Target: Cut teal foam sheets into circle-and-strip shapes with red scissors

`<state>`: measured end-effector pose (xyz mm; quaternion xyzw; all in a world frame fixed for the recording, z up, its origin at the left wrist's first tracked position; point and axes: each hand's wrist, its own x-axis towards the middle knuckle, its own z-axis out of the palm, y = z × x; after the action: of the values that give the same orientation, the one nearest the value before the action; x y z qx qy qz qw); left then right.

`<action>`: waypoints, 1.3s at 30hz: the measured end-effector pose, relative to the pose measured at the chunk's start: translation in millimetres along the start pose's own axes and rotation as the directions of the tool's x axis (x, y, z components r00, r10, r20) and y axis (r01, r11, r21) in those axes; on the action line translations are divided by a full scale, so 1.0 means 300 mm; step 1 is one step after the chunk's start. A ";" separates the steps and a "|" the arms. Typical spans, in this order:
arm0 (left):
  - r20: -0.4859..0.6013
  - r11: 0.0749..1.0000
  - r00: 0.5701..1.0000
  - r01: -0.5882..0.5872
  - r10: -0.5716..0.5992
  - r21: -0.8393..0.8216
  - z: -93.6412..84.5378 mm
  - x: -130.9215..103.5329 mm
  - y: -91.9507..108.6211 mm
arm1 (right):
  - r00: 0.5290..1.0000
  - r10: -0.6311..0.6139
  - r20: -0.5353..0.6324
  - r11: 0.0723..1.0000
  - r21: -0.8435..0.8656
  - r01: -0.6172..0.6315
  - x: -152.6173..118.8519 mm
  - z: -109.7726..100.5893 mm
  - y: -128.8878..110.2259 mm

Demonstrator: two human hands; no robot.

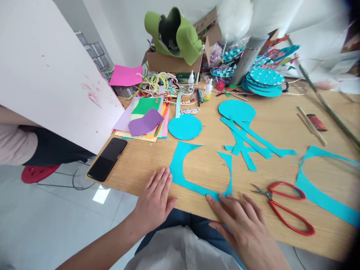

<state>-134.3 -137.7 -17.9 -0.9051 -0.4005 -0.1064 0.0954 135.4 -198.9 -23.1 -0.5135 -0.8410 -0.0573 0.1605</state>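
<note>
A blue paper offcut with a round hole cut out lies flat near the table's front edge. My left hand rests on the wood at its left corner, fingers stretched out. The fingertips of my right hand touch the offcut's lower right edge, fingers spread. Right of that hand lie red-handled scissors, blades slightly apart. Beyond the offcut are a blue paper disc, another blue disc and several blue strips. A second blue offcut lies at the far right.
A black phone sits at the left edge beside stacked coloured paper. Glue bottles, a grey flask and a box with a green felt piece stand behind. A white board leans at left, near another person's sleeve.
</note>
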 end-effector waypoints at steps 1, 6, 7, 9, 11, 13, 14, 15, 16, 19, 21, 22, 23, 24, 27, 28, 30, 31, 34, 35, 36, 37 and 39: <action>0.014 1.000 1.000 0.012 -0.012 0.008 0.001 -0.002 -0.002 | 1.000 0.002 0.001 1.000 0.002 -0.002 0.000 0.000 0.001; 0.039 0.996 0.996 0.082 -0.083 0.020 -0.021 0.007 0.018 | 1.000 0.016 0.008 1.000 0.005 -0.016 0.000 0.003 -0.002; 0.030 0.995 0.995 0.099 -0.099 0.025 -0.029 0.012 0.032 | 1.000 0.019 0.012 1.000 0.003 -0.019 0.001 0.002 -0.003; 0.014 0.998 0.998 0.066 -0.066 0.018 -0.043 0.022 0.069 | 0.999 0.030 0.016 1.000 0.010 -0.030 0.006 -0.002 -0.008; 0.009 0.998 0.998 -0.059 0.059 -0.026 -0.046 0.031 0.108 | 0.999 0.051 0.018 0.998 0.025 -0.051 0.012 -0.009 -0.013; 0.002 0.988 0.990 -0.138 0.138 -0.065 -0.035 0.036 0.138 | 0.997 0.070 0.014 0.997 0.039 -0.070 0.017 -0.016 -0.017; 0.003 0.986 0.989 -0.145 0.146 -0.077 -0.026 0.038 0.148 | 0.997 0.075 0.015 0.996 0.039 -0.076 0.019 -0.020 -0.019; 0.006 0.987 0.990 -0.138 0.139 -0.085 -0.016 0.039 0.155 | 0.997 0.075 0.021 0.997 0.034 -0.076 0.020 -0.023 -0.020; 0.011 0.988 0.992 -0.126 0.127 -0.091 -0.006 0.040 0.158 | 0.997 0.072 0.026 0.997 0.026 -0.073 0.021 -0.026 -0.021; 0.011 0.990 0.995 -0.102 0.103 -0.099 0.011 0.042 0.158 | 0.997 0.062 0.046 0.998 -0.004 -0.062 0.022 -0.035 -0.024; -0.004 0.990 0.995 -0.104 0.104 -0.099 0.013 0.043 0.156 | 0.997 0.060 0.056 0.998 -0.016 -0.060 0.021 -0.039 -0.026; -0.014 0.990 0.994 -0.105 0.105 -0.098 0.012 0.044 0.156 | 0.996 0.063 0.060 0.998 -0.019 -0.062 0.021 -0.040 -0.027; -0.023 0.989 0.994 -0.106 0.104 -0.099 0.012 0.045 0.157 | 0.996 0.067 0.062 0.998 -0.022 -0.066 0.020 -0.041 -0.028; -0.032 0.990 0.994 -0.104 0.101 -0.100 0.013 0.045 0.158 | 0.996 0.072 0.061 0.997 -0.023 -0.071 0.019 -0.041 -0.028; -0.052 0.991 0.996 -0.076 0.071 -0.109 0.020 0.046 0.163 | 0.996 0.079 0.042 0.997 -0.020 -0.078 0.012 -0.037 -0.029; -0.057 0.991 0.996 -0.067 0.061 -0.112 0.023 0.045 0.164 | 0.996 0.078 0.031 0.997 -0.016 -0.078 0.008 -0.035 -0.028; -0.070 0.991 0.996 -0.061 0.054 -0.115 0.030 0.044 0.167 | 0.997 0.077 0.014 0.997 -0.002 -0.077 -0.005 -0.032 -0.025; -0.074 0.992 0.996 -0.062 0.054 -0.114 0.032 0.043 0.167 | 0.997 0.079 0.006 0.997 0.006 -0.079 -0.014 -0.032 -0.023; -0.074 0.993 0.996 -0.063 0.055 -0.105 0.035 0.042 0.167 | 0.995 0.102 -0.015 0.995 0.014 -0.101 -0.050 -0.036 -0.007; -0.072 0.993 0.996 -0.063 0.056 -0.100 0.034 0.042 0.167 | 0.994 0.104 -0.017 0.995 0.003 -0.104 -0.064 -0.039 0.001; -0.070 0.994 0.996 -0.063 0.057 -0.094 0.033 0.042 0.166 | 0.995 0.098 -0.011 0.995 -0.016 -0.098 -0.078 -0.042 0.011; -0.070 0.994 0.996 -0.065 0.059 -0.087 0.032 0.042 0.166 | 0.997 0.083 0.005 0.996 -0.037 -0.083 -0.091 -0.046 0.020; -0.073 0.995 0.995 -0.069 0.064 -0.073 0.031 0.042 0.165 | 0.998 0.043 0.046 0.997 -0.069 -0.040 -0.113 -0.052 0.040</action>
<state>-88.0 -159.2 -27.8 -0.9166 -0.3621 -0.1499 0.0786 163.4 -226.1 -20.3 -0.5371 -0.8313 -0.0703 0.1242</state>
